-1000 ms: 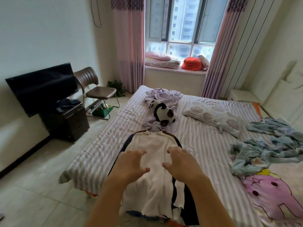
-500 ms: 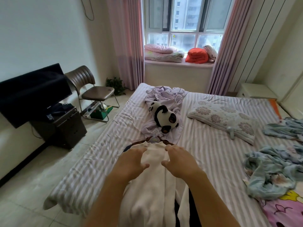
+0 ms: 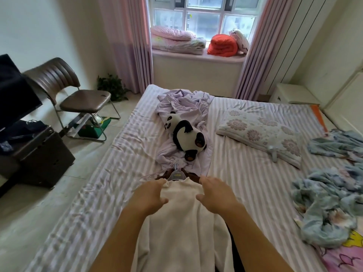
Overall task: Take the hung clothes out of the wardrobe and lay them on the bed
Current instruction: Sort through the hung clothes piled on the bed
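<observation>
**White top laid lengthwise on the bed, both hands at its shoulders**

Nearest: two bare forearms reach forward from the bottom edge. The left hand (image 3: 150, 195) and the right hand (image 3: 214, 193) sit palm-down on the white garment (image 3: 182, 228), fingers loosely spread and slightly bent, thumbs turned inward toward each other. Neither hand closes round anything; the fingers rest on the cloth near the shoulder line.

The garment lies flat on the striped bed (image 3: 245, 173), long axis running from the near edge away toward the window. Collar end points away; hem end is nearest and runs out of view. It passes between and under both hands, collar just beyond the fingertips. Dark fabric shows under its right edge.

At the collar, a pale hanger (image 3: 176, 175) still sits in the neck, hook pointing away.

Just beyond the hook: a panda plush (image 3: 186, 134) on crumpled lilac cloth (image 3: 182, 103). To the right, a floral pillow (image 3: 261, 132), then blue bedding (image 3: 326, 209) near the right edge.

Left of the bed, on the floor: a brown chair (image 3: 78, 99) and a dark cabinet (image 3: 39, 154).

Farthest: window sill with folded pink quilts (image 3: 176, 40) and an orange bundle (image 3: 223, 45).
</observation>
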Demonstrator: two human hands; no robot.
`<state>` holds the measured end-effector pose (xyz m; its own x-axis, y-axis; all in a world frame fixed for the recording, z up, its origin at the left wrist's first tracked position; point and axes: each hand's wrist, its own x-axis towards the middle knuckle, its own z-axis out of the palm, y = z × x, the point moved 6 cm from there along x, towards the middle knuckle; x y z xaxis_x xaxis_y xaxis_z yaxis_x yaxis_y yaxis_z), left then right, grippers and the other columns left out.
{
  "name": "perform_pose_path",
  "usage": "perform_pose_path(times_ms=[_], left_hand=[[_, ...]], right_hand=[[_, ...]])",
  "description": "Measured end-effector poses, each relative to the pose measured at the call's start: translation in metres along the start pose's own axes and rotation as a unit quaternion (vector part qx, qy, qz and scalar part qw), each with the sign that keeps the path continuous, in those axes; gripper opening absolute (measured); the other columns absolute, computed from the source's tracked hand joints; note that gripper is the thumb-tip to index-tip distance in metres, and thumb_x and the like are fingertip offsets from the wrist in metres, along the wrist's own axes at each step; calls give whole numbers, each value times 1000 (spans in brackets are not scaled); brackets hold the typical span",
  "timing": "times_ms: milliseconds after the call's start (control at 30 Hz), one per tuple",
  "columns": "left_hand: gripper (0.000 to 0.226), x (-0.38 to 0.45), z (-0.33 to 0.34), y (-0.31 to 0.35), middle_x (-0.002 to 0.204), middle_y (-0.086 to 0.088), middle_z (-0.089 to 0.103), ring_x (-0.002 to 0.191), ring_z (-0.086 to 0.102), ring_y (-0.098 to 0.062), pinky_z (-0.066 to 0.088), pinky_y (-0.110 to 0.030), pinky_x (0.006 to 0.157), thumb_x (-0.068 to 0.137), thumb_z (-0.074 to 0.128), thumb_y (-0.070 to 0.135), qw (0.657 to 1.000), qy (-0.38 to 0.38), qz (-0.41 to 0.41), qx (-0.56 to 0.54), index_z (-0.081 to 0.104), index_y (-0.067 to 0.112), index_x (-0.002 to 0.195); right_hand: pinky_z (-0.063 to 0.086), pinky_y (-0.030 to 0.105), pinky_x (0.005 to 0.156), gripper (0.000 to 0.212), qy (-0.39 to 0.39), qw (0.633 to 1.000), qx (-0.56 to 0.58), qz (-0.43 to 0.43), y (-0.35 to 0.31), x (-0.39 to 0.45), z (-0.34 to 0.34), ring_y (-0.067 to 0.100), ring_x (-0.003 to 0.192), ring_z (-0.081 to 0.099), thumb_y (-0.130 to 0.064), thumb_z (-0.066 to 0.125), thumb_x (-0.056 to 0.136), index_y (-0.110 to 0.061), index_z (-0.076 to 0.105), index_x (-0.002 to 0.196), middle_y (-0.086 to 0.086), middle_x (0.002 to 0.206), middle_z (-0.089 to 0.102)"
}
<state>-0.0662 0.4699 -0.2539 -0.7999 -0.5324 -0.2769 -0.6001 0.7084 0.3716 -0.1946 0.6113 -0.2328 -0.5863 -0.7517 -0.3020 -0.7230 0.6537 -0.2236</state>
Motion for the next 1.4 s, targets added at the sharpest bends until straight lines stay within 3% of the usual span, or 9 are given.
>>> perform_pose_path(times_ms=[133, 333, 600, 867, 1033, 1167, 1333, 1400], left_hand=[[62, 58, 10, -35, 136, 8, 54, 122, 53, -15, 46, -31, 90, 83, 69, 40, 999, -19, -37, -12, 46, 32, 139], [52, 132, 40, -69, 128, 5, 59, 113, 58, -17, 50, -30, 85, 84, 67, 33, 996, -61, -65, -22, 51, 28, 134], [47, 213, 121, -113, 136, 3, 54, 123, 52, -17, 47, -30, 95, 92, 59, 29, 992, -99, -83, -6, 47, 25, 137], [50, 270, 184, -141, 133, 5, 53, 117, 53, -17, 46, -29, 94, 93, 57, 25, 989, -85, -116, -22, 42, 27, 141], [42, 280, 218, -157, 116, 11, 56, 105, 53, -15, 40, -36, 95, 92, 54, 31, 991, -88, -101, 23, 44, 35, 133], [18, 283, 221, -164, 105, 6, 57, 90, 52, -16, 45, -37, 89, 96, 48, 19, 986, -41, -157, -48, 41, 32, 107], [36, 281, 226, -166, 114, 5, 53, 104, 48, -18, 44, -38, 92, 91, 54, 12, 987, -41, -155, -8, 43, 28, 121], [31, 279, 227, -166, 111, 6, 53, 103, 45, -17, 43, -35, 90, 90, 53, 12, 989, -56, -136, 13, 47, 29, 115]], right_hand=[[44, 34, 92, 38, -22, 1000, -3, 12, 7, 58, 15, 24, 117, 50, -37, 57, 94, -15, 49, 124, 5, 126, 54], [37, 30, 75, 27, -44, 999, -1, 11, 22, 136, 38, 22, 104, 53, -35, 56, 94, -16, 50, 112, 3, 115, 56], [51, 37, 84, 18, -96, 993, 41, 62, 63, 232, 124, 21, 97, 56, -33, 56, 94, -19, 51, 106, 0, 107, 59], [43, 38, 94, 38, -118, 988, 52, 81, 95, 297, 212, 26, 115, 49, -27, 53, 96, -20, 42, 132, 2, 127, 53], [40, 37, 97, 39, -129, 988, 31, 75, 108, 316, 251, 26, 119, 46, -30, 51, 95, -19, 43, 131, 2, 133, 49], [37, 40, 105, 52, -131, 986, 30, 98, 118, 326, 261, 27, 126, 44, -34, 54, 96, -20, 35, 142, 2, 138, 47], [44, 40, 94, 28, -131, 983, 62, 116, 120, 327, 263, 27, 115, 47, -26, 50, 97, -18, 47, 124, 4, 125, 49], [46, 38, 91, 17, -126, 983, 67, 113, 120, 322, 259, 25, 109, 47, -26, 51, 97, -19, 51, 112, 3, 118, 48]])
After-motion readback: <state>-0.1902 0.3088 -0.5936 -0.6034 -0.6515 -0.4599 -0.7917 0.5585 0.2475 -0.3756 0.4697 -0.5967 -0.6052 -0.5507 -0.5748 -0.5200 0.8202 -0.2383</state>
